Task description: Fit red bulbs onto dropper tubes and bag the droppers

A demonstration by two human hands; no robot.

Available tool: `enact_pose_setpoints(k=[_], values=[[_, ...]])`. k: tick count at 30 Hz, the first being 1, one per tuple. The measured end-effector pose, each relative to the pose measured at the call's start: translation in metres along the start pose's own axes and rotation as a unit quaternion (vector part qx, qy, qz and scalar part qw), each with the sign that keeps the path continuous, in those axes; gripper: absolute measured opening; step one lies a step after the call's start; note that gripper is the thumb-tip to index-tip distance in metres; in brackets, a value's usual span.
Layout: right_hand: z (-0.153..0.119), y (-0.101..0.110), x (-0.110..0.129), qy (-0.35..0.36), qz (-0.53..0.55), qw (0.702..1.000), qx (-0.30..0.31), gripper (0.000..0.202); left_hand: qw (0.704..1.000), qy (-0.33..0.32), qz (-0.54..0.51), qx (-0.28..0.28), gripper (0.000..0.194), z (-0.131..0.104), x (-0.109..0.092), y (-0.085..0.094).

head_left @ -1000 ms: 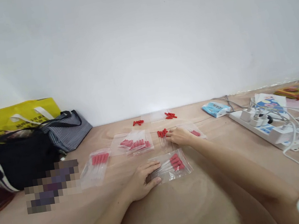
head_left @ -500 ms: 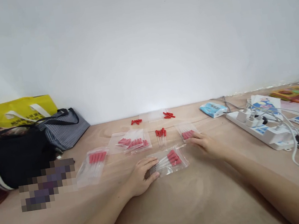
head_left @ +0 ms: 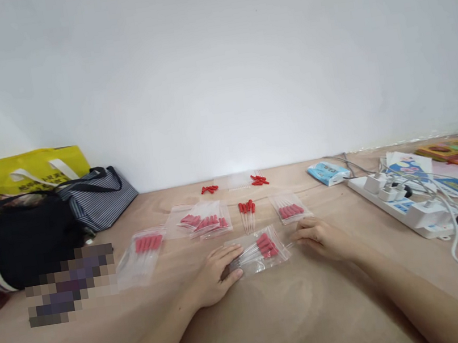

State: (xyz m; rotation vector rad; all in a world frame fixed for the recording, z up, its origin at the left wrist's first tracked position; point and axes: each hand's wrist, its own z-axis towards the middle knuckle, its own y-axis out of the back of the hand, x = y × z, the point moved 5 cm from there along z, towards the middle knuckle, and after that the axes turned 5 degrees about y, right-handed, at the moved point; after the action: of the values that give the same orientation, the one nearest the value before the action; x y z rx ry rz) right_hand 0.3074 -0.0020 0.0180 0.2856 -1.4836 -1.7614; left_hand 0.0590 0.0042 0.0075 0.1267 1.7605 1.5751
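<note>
A clear zip bag (head_left: 250, 272) holding several red-bulbed droppers (head_left: 267, 245) lies in front of me, its open-looking end to the right. My left hand (head_left: 216, 273) rests on the bag's left end, thumb and fingers spread. Just right of the bag, my right hand (head_left: 318, 236) pinches a thin clear stem (head_left: 292, 244), which looks like a dropper's tip and points left at the bag; its other end is hidden in the fingers. Behind the bag, several loose droppers (head_left: 247, 214) lie side by side, bulbs away from me.
Filled bags lie at right (head_left: 288, 208), back left (head_left: 204, 221) and left (head_left: 141, 259). Loose red bulbs form two piles (head_left: 210, 189) (head_left: 259, 179) near the wall. A power strip (head_left: 402, 206) with cables and a tissue pack (head_left: 328, 173) stand right; bags (head_left: 98, 199) stand left.
My right hand has moved down and nearer, from beside the right-hand bag to the front bag's right end, with the thin stem in its fingers. My left hand stays on the bag.
</note>
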Motion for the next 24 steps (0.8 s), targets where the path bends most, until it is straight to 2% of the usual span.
enact_pose_setpoints(k=[5,10,13,16,18,20,24], values=[[0.003,-0.002,0.014,0.004,0.081,0.997,0.000,0.025,1.000,0.004,0.008,0.007,0.042,0.000,0.000,-0.001],[0.004,-0.008,0.014,-0.052,0.189,0.980,-0.043,0.017,1.000,0.008,0.006,0.004,0.042,0.000,0.000,-0.002],[0.007,-0.022,0.005,-0.107,0.296,0.944,-0.103,0.014,1.000,0.010,0.008,0.000,0.041,0.000,-0.001,-0.002],[0.009,-0.038,-0.004,-0.183,0.408,0.876,-0.183,0.028,1.000,0.008,0.011,-0.003,0.041,0.000,-0.002,-0.002],[0.011,-0.047,-0.007,-0.227,0.448,0.840,-0.206,0.037,1.000,0.008,0.013,-0.006,0.041,0.000,-0.002,-0.002],[0.012,-0.052,-0.005,-0.253,0.462,0.824,-0.208,0.042,1.000,0.007,0.015,-0.007,0.041,0.000,-0.002,-0.002],[0.012,-0.050,0.000,-0.263,0.463,0.827,-0.180,0.039,1.000,0.008,0.028,-0.004,0.041,0.001,-0.004,-0.001]])
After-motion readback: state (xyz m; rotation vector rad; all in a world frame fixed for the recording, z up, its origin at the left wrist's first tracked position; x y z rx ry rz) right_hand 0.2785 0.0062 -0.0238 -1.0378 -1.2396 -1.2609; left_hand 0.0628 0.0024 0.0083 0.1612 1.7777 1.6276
